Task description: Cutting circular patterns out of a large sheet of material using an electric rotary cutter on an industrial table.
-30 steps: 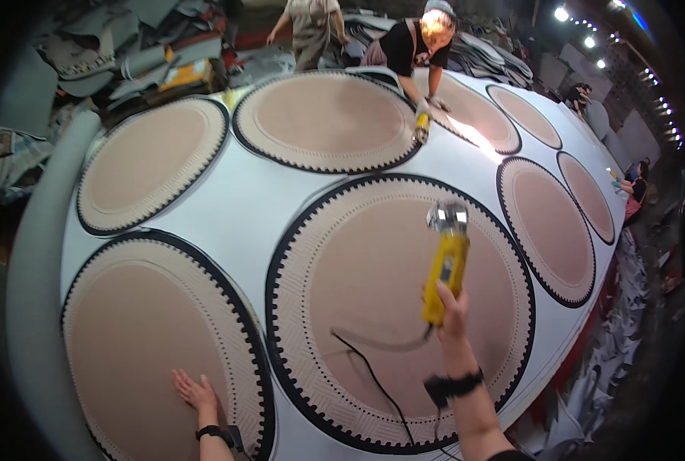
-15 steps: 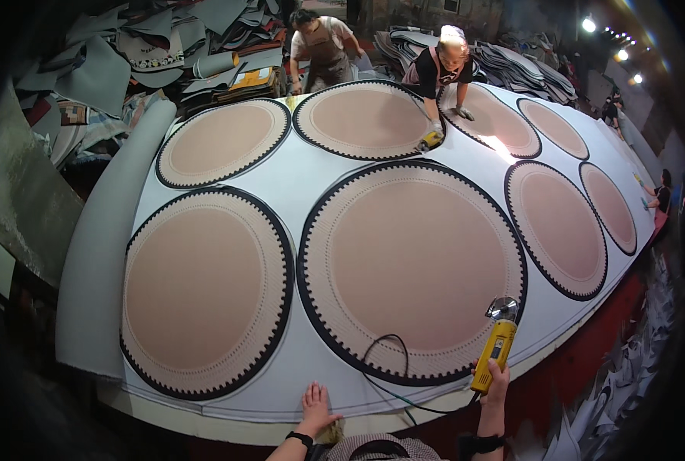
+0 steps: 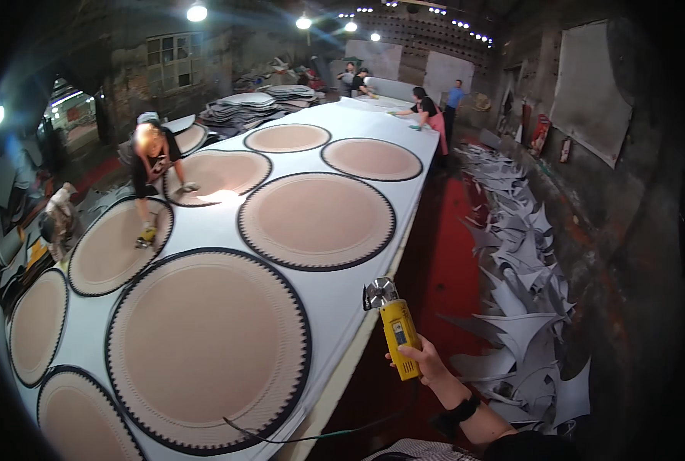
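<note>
Yellow rotary cutter [image 3: 398,332], with its round steel blade at the top, was held upright in the person's right hand [image 3: 427,363], fingers wrapped around the lower end of the handle. It stood just off the near right edge of the long table [image 3: 335,307], over the red floor [image 3: 442,269]. A dark cord [image 3: 311,436] ran from the tool's side back across the table corner. The left hand was out of view. White sheet on the table carried large tan circles [image 3: 208,349] ringed with black toothed borders. A co-worker [image 3: 152,157] knelt on the table farther left, apparently with another yellow tool by a knee. Grey offcuts [image 3: 527,323] lay heaped along the floor to the right.
</note>
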Action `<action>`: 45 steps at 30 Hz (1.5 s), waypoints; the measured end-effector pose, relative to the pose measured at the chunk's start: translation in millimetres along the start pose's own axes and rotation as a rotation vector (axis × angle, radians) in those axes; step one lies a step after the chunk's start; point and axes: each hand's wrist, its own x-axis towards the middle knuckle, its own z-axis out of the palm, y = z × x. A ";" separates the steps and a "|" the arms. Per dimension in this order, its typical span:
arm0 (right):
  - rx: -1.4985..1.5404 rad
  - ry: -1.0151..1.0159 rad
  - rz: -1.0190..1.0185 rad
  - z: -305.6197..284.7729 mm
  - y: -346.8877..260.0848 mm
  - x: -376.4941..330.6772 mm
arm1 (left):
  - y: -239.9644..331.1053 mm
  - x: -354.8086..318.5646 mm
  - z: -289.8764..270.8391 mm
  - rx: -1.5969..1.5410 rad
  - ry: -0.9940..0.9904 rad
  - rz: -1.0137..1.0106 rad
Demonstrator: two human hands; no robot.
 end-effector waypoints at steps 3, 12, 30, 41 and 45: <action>-0.079 0.132 -0.102 -73.8 -29.9 -13.0 | 28.2 -10.7 -5.9 -0.170 -0.092 -0.188; 0.047 0.474 -0.066 -252.8 -47.4 -33.6 | 219.0 4.7 -41.2 -0.161 0.404 0.205; 0.280 0.835 0.117 -443.9 -15.5 1.7 | 1249.2 -106.0 287.4 -0.350 -0.233 1.649; 0.200 0.811 0.148 -547.9 -79.5 146.3 | 1387.3 -304.5 270.5 -0.745 -1.000 2.203; 0.134 0.640 0.198 -593.0 -110.9 225.7 | 1341.6 -123.1 364.9 -0.238 -0.686 1.391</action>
